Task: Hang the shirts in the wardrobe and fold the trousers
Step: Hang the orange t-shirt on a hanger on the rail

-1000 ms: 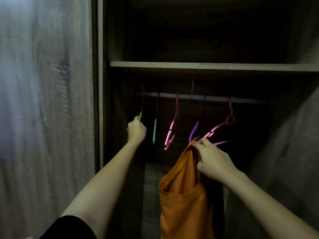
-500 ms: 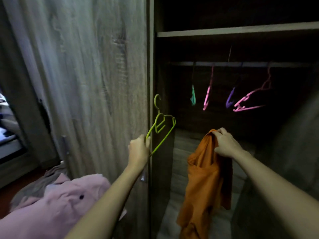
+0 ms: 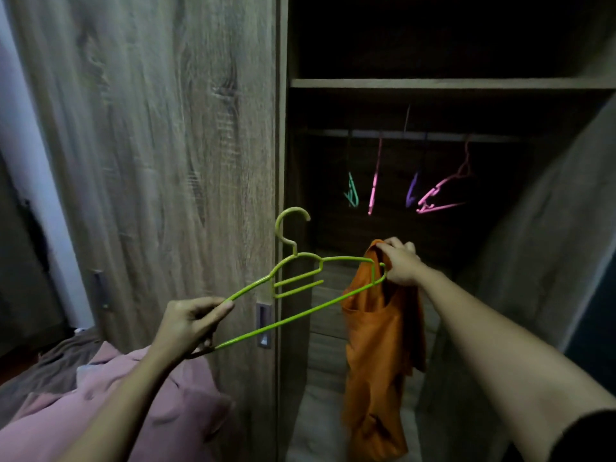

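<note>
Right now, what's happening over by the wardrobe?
A person stands at the open wardrobe. The left hand holds a green hanger by one end, and the right hand holds an orange shirt up by its top at the hanger's other end. The shirt is not yet on the hanger. Four empty hangers hang on the rail, and pink clothing lies lower left.

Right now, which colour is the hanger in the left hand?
Lime green hanger, pinched by the left hand; the head view shows it clearly.

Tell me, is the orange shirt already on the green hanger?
Not yet. The orange shirt hangs bunched from the right hand; only one tip of the green hanger reaches its collar.
</note>
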